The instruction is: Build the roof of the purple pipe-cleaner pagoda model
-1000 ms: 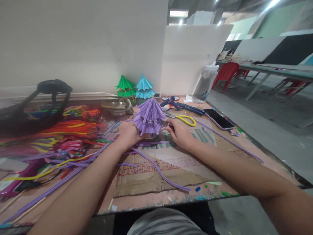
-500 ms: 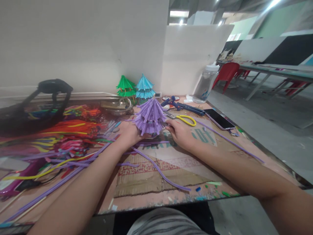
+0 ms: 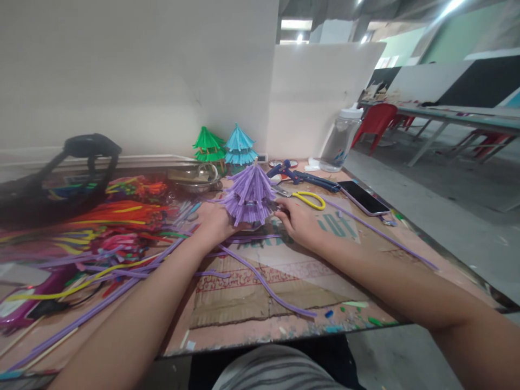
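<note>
A purple tiered tree made of fuzzy stems [image 3: 249, 195] stands upright between my hands, with a pale stick tip at its top. My left hand [image 3: 215, 219] is at the tree's lower left, its fingertips hidden behind the purple tiers. On the lower right side, my right hand [image 3: 296, 219] has its thumb and fingers pressed together at the tree's edge; what they pinch is too small to make out. Below lies a cardboard sheet [image 3: 244, 303] with loose purple stems [image 3: 268, 284] on it.
Green [image 3: 208, 143] and blue [image 3: 240, 143] trees stand behind. Yellow-handled scissors [image 3: 311, 200], a blue glue gun [image 3: 312, 179], a phone [image 3: 363, 197] and a clear bottle [image 3: 341, 141] lie or stand at right. Bundled coloured stems [image 3: 117, 214] and a purple-pink tool [image 3: 36, 298] are at left.
</note>
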The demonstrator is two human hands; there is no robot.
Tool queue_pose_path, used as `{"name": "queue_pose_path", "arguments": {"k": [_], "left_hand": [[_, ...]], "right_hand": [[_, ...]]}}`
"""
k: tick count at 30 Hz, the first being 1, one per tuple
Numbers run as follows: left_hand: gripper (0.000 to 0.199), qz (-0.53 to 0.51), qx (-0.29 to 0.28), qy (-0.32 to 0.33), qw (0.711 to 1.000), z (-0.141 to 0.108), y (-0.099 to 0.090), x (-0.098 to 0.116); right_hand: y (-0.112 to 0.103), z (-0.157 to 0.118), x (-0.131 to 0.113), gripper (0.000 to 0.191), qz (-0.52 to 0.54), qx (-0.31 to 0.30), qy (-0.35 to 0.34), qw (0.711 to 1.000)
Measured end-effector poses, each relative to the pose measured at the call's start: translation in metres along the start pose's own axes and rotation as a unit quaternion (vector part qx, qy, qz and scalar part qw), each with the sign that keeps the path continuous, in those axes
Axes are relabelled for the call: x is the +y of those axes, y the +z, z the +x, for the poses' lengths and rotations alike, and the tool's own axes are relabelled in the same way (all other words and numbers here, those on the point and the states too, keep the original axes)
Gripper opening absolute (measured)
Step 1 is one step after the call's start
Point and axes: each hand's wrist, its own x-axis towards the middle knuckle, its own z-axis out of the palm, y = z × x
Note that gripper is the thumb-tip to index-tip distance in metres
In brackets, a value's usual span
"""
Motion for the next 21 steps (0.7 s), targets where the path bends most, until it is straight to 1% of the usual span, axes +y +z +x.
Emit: {"name": "queue_pose_path", "arguments": {"k": [5,8,13,21], "left_hand": [[0.047,0.033,0.006,0.020,0.999,-0.0020,0.0007,-0.0009],[0.050,0.038,0.011,0.006,0.999,-0.0018,0.0007,-0.0008],[0.043,0.025,0.013,0.008,1.000,-0.0007,-0.0013,0.0013],[0.047,0.009,0.026,0.016,0.999,0.0002,-0.0017,0.0022]], "right_hand": [[0.0007,0.0000,0.0005,0.035,-0.008,0.004,-0.006,1.000],[0.0007,0.0000,0.0003,0.033,-0.008,0.006,-0.013,1.000],[-0.0012,-0.0008,-0.0008,0.032,0.004,0.030,-0.031,0.999],[-0.0004,-0.0014,-0.0006,0.034,-0.006,0.007,-0.018,1.000]]}}
